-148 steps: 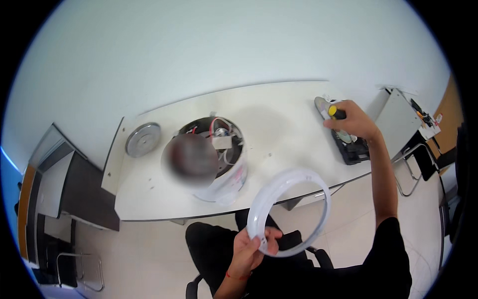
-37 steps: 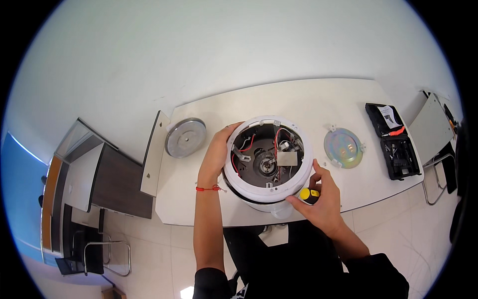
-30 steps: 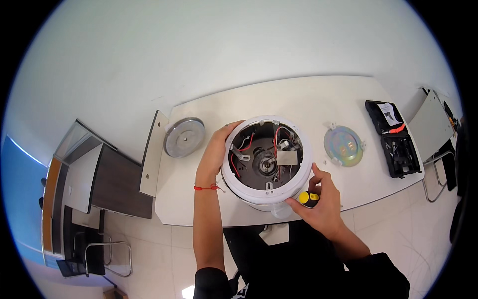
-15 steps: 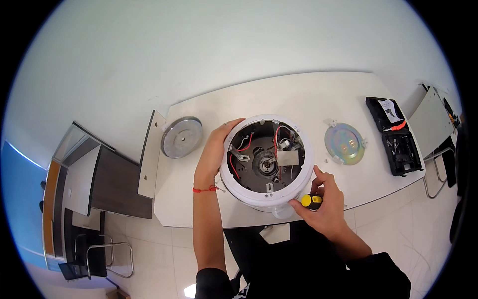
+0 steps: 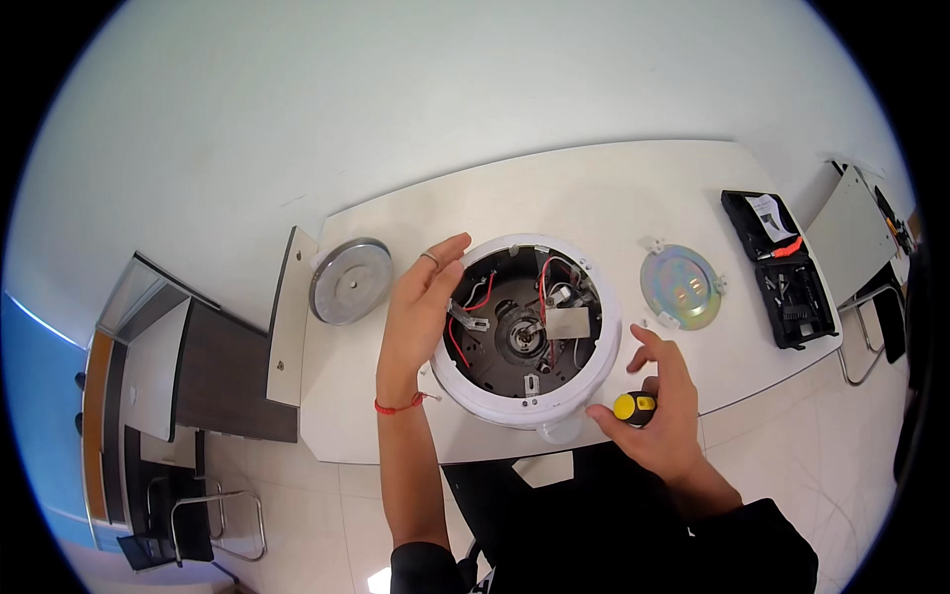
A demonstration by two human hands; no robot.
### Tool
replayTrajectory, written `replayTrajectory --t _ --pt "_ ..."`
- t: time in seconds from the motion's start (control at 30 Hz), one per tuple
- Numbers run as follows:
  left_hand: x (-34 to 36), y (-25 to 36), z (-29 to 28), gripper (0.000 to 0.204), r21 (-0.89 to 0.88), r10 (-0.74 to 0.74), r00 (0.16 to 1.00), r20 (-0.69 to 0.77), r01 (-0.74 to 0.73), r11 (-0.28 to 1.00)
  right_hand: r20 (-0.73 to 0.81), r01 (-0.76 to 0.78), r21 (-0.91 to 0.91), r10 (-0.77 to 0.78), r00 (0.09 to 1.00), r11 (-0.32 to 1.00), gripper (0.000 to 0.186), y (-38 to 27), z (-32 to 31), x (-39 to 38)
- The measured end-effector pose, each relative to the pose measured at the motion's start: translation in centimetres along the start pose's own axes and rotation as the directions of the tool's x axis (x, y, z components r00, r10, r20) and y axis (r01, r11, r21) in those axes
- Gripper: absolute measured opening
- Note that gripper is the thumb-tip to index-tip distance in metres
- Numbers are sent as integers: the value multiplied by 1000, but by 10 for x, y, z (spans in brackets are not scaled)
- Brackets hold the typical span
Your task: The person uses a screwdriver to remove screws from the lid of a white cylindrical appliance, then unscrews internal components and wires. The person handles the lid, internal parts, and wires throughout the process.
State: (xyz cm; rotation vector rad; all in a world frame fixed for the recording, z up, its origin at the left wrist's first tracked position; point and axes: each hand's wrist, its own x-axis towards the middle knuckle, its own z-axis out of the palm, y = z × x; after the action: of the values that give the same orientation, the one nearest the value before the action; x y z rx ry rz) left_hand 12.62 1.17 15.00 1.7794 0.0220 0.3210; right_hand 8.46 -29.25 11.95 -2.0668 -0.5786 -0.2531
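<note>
A round white appliance body [image 5: 600, 366], shaped like an upturned rice cooker, rests on the table with its underside open. Red and white wires, metal brackets and a pale rectangular piece [image 5: 567, 324] show inside. My left hand [image 5: 418, 307] is at its left rim, fingers stretched out and holding nothing; whether it touches the rim I cannot tell. At the lower right, just off the body, my right hand [image 5: 668, 414] holds a screwdriver [image 5: 633, 407] by its stubby black-and-yellow handle, against the palm. Its index finger is raised and the shaft is hidden.
A silver round metal dish [image 5: 352, 282] lies left on the white table [image 5: 465, 203]. To the right are an iridescent metal disc with tabs [image 5: 685, 285], a small bit [image 5: 644, 322] beside it, and an open black tool case [image 5: 792, 297]. Chairs stand on both sides.
My left hand has lifted from its grip around the body's left side. My right hand, with the screwdriver, has shifted slightly right, away from the body.
</note>
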Motion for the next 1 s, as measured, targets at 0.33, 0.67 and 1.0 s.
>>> replayTrajectory --t 0.33,0.67,1.0 --pt "-2 -2 -8 47 -149 -79 996 46 85 985 6 30 -28 -29 1000 999 88 -1 3 8" --pt "-8 -3 -9 52 -202 -62 997 35 68 977 -7 57 -2 -57 998 998 86 1 5 8" --pt "-21 -5 -11 52 -135 -29 999 -44 22 991 26 80 -5 -79 996 997 83 2 1 15"
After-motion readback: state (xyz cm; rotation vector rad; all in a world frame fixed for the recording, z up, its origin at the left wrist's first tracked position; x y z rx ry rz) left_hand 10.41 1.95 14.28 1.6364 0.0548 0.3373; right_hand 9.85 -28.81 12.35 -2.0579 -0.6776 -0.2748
